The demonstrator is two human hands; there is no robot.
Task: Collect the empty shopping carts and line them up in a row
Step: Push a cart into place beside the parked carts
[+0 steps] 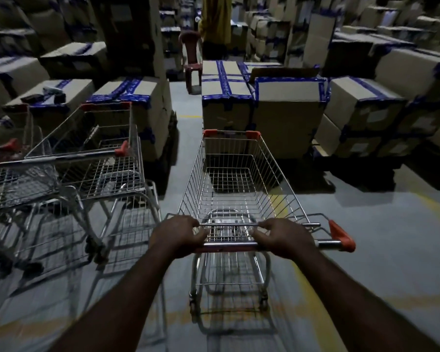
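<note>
Firmly, both hands around cart handle

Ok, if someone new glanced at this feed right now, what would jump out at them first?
Probably the empty shopping cart dead centre, with the left hand and right hand both gripping its handle bar. Next, the other carts parked to its left. Behind everything, stacked cardboard boxes with blue tape fill the room, and a red plastic chair stands in the aisle farther back.

Taped cardboard boxes flank a red plastic chair
</note>
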